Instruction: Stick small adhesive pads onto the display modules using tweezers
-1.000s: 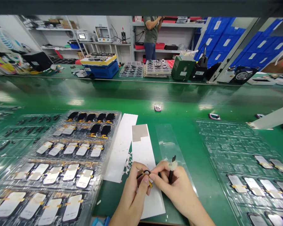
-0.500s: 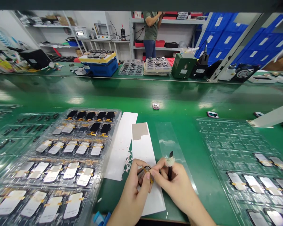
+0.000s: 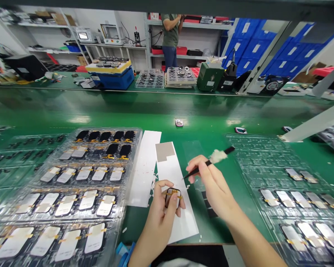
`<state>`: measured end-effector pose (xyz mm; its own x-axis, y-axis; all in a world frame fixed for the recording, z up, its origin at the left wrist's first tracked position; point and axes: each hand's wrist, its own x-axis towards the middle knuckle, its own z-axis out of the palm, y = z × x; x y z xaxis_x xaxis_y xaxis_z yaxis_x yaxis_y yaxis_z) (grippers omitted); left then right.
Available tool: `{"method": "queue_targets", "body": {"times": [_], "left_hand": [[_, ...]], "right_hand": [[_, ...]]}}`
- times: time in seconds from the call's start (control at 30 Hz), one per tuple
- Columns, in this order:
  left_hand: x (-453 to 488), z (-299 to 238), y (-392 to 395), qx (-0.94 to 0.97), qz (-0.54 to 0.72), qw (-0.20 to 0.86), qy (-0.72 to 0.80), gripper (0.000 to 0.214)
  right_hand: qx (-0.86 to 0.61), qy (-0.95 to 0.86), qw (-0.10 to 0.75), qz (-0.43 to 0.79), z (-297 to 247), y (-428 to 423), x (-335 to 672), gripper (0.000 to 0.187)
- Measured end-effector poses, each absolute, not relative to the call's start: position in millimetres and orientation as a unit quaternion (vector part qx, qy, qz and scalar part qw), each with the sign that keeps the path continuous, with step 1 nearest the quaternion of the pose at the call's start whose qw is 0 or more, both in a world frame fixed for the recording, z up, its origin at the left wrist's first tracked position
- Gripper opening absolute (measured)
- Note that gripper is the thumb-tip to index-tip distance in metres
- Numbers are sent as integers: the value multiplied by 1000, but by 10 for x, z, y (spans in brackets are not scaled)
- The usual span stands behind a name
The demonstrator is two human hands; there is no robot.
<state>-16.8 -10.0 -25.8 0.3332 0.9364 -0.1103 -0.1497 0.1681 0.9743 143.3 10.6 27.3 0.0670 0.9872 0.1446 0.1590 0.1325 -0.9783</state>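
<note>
My left hand (image 3: 161,212) is closed round a small black-framed screen part (image 3: 173,196) with yellow tape, held over a white paper strip (image 3: 174,185) near the bench's front edge. My right hand (image 3: 211,181) pinches black tweezers (image 3: 208,163), their tips pointing left toward the part and their rear end wrapped in white fluff. The tweezers sit a little above and to the right of the part, apart from it. A clear tray stack (image 3: 80,185) of like parts with white film lies to the left.
A clear tray (image 3: 281,174) holding several parts lies at the right. A second white strip (image 3: 144,167) lies beside the first. Two small parts (image 3: 179,122) (image 3: 240,130) rest on the green belt (image 3: 156,111). A person (image 3: 169,35) stands at far shelves. Blue bins (image 3: 267,48) stack at back right.
My right hand has lifted away from the part and moved up and right with the tweezers. My left hand has turned the part so its face shows.
</note>
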Motion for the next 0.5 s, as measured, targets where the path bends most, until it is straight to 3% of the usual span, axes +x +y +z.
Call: {"method": "queue_targets", "body": {"times": [0.13,0.5], "left_hand": [[-193,-297,-110,487,422,648,405,25],[-193,-311,-118,484,437,626,428,21]], "right_hand": [[-500,-522,514,461,149,374,1338,27],[-524,-492,534,444,-450,1033,1228,39]]}}
